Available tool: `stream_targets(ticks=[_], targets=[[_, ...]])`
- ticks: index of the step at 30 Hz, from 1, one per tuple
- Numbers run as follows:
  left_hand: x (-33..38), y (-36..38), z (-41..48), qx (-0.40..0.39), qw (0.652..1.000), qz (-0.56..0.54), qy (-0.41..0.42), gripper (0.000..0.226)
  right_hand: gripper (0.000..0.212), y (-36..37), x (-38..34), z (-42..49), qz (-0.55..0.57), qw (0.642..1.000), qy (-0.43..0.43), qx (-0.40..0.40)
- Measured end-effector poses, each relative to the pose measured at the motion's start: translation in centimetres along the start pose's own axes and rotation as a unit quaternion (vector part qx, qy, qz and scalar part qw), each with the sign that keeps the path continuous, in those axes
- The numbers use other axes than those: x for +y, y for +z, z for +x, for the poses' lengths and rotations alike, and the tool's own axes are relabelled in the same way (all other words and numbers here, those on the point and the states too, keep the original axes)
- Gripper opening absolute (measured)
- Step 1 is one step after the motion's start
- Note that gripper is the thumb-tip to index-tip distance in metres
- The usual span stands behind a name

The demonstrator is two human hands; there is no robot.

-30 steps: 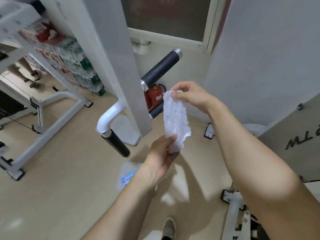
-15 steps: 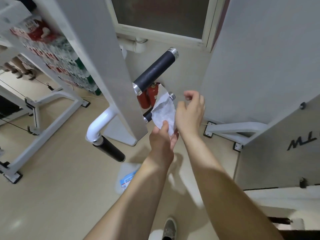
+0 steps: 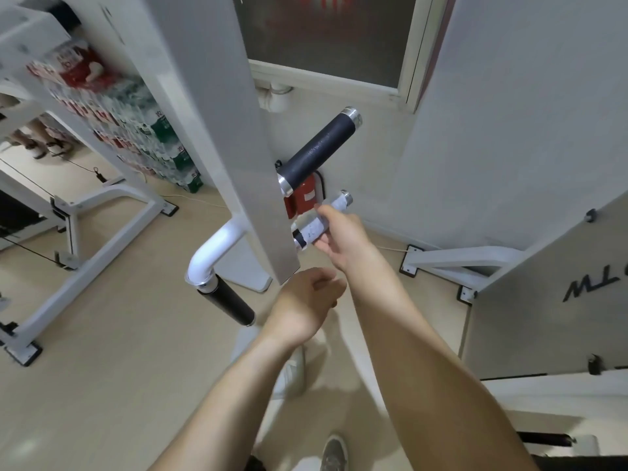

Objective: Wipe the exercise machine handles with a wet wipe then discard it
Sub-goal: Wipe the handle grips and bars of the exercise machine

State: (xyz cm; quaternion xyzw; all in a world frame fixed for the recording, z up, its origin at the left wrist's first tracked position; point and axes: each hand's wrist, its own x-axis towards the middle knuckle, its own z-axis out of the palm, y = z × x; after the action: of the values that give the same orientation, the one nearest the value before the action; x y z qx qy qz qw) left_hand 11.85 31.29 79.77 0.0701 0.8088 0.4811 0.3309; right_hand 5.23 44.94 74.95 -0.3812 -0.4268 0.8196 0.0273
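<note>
Wet wipe (image 3: 311, 229) lies wrapped around the middle handle (image 3: 299, 240) of the exercise machine, covering most of its length, with a short black stretch showing at the column end and the chrome cap showing at the far end. The right grip (image 3: 339, 236) clasps the wet wipe against this handle, thumb on top and fingers curled underneath, so the cloth is pinched between palm and bar. The left grip (image 3: 306, 300) hangs just below and nearer the camera, apart from the handle, its fingers loosely curled with nothing in them. The middle handle juts to the right out of the white upright column (image 3: 217, 130). Above it on the same side, the upper handle (image 3: 319, 147) slants up to the right, black with chrome rings at both ends and bare of any cloth. To the left of the column a white bent tube (image 3: 210, 256) carries the lower handle (image 3: 231, 304), also black, pointing down toward the floor (image 3: 119, 368). A red fire extinguisher (image 3: 304, 198) stands against the wall behind the two right-hand handles. Stacked packs of bottled water (image 3: 136, 130) sit farther back on the left, behind a white machine frame (image 3: 112, 205). A grey shoe (image 3: 334, 453) shows at the bottom edge between the forearms.
</note>
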Motion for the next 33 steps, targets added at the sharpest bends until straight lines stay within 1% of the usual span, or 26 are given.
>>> stream_targets(ticks=[2, 3, 4, 5, 6, 7, 8, 9, 11, 13, 14, 15, 17, 18, 19, 21, 22, 23, 25, 26, 27, 29, 30, 31, 33], targets=[[1.8, -2.6, -2.6, -0.012, 0.991, 0.096, 0.097, 0.012, 0.035, 1.0, 0.5, 0.4, 0.105, 0.993, 0.045, -0.018], [2.9, -3.8, -3.6, 0.008, 0.982, 0.128, 0.14, 0.012, 0.04, 1.6, 0.7, 0.6, 0.138, 0.988, 0.064, -0.018], [4.0, -4.9, -4.4, 0.048, 0.97, 0.155, 0.183, 0.013, 0.039, 2.1, 0.7, 0.8, 0.164, 0.983, 0.078, -0.025], [5.0, -5.8, -4.8, 0.105, 0.952, 0.182, 0.224, 0.015, 0.032, 2.5, 0.6, 0.9, 0.172, 0.981, 0.084, -0.029], [5.8, -6.4, -5.0, 0.174, 0.927, 0.206, 0.26, 0.016, 0.02, 2.9, 0.5, 1.0, 0.181, 0.979, 0.084, -0.036], [6.1, -6.9, -4.7, 0.248, 0.898, 0.228, 0.285, 0.017, 0.013, 3.1, 0.3, 0.9, 0.189, 0.978, 0.085, -0.039], [6.2, -7.0, -4.3, 0.311, 0.87, 0.243, 0.296, 0.019, 0.014, 3.3, 0.1, 0.9, 0.196, 0.976, 0.091, -0.038], [6.2, -6.9, -3.9, 0.353, 0.848, 0.254, 0.302, 0.023, 0.015, 3.4, 0.0, 0.9, 0.191, 0.976, 0.098, -0.028], [5.4, -6.1, -3.0, 0.387, 0.827, 0.25, 0.324, 0.033, 0.016, 3.6, 0.0, 1.0, 0.181, 0.978, 0.1, -0.021], [4.6, -5.6, -2.5, 0.413, 0.813, 0.207, 0.354, 0.042, 0.018, 3.8, 0.2, 1.3, 0.182, 0.979, 0.093, -0.012], [4.3, -5.9, -2.2, 0.43, 0.812, 0.181, 0.351, 0.045, 0.016, 3.8, 0.4, 1.5, 0.191, 0.978, 0.083, -0.015], [4.1, -6.5, -2.0, 0.442, 0.822, 0.153, 0.325, 0.048, 0.017, 3.8, 0.6, 1.9, 0.195, 0.978, 0.07, -0.011], [4.2, -7.5, -1.5, 0.437, 0.863, 0.119, 0.225, 0.056, 0.022, 3.8, 1.0, 2.4, 0.18, 0.982, 0.054, -0.008], [4.4, -7.8, -1.4, 0.422, 0.881, 0.129, 0.173, 0.061, 0.021, 3.9, 1.4, 2.5, 0.175, 0.983, 0.054, 0.002], [4.7, -7.9, -1.2, 0.405, 0.891, 0.158, 0.132, 0.067, 0.02, 3.9, 1.8, 2.6, 0.174, 0.983, 0.059, 0.011], [5.3, -7.7, -1.1, 0.377, 0.893, 0.229, 0.088, 0.077, 0.046, 4.0, 3.3, 3.1, 0.167, 0.983, 0.072, 0.023], [5.5, -7.6, -1.2, 0.369, 0.89, 0.258, 0.078, 0.081, 0.052, 4.1, 3.5, 2.9, 0.16, 0.984, 0.069, 0.029], [5.6, -7.6, -1.1, 0.365, 0.885, 0.278, 0.076, 0.082, 0.047, 4.0, 3.3, 2.3, 0.151, 0.986, 0.064, 0.026], [5.5, -7.8, -0.9, 0.352, 0.883, 0.3, 0.08, 0.074, 0.024, 3.5, 1.5, 1.7, 0.142, 0.988, 0.052, 0.008], [5.5, -7.7, -0.9, 0.343, 0.886, 0.303, 0.082, 0.071, 0.02, 2.9, 0.4, 2.2, 0.148, 0.988, 0.04, 0.0], [5.5, -7.6, -0.9, 0.337, 0.888, 0.3, 0.086, 0.069, 0.02, 2.3, -1.0, 2.7, 0.16, 0.987, 0.027, 0.003], [5.5, -7.5, -0.8, 0.34, 0.889, 0.293, 0.092, 0.068, 0.012, 1.5, -2.8, 3.8, 0.184, 0.983, 0.01, 0.011], [5.5, -7.5, -0.8, 0.347, 0.884, 0.299, 0.093, 0.068, 0.014, 1.5, -2.8, 4.1, 0.181, 0.983, 0.011, 0.008], [5.4, -7.6, -0.8, 0.352, 0.879, 0.309, 0.091, 0.068, 0.021, 1.9, -1.9, 3.9, 0.167, 0.986, 0.014, 0.017], [5.2, -7.9, -0.9, 0.36, 0.87, 0.324, 0.09, 0.067, 0.047, 2.7, 1.3, 4.2, 0.161, 0.986, 0.053, 0.006]])
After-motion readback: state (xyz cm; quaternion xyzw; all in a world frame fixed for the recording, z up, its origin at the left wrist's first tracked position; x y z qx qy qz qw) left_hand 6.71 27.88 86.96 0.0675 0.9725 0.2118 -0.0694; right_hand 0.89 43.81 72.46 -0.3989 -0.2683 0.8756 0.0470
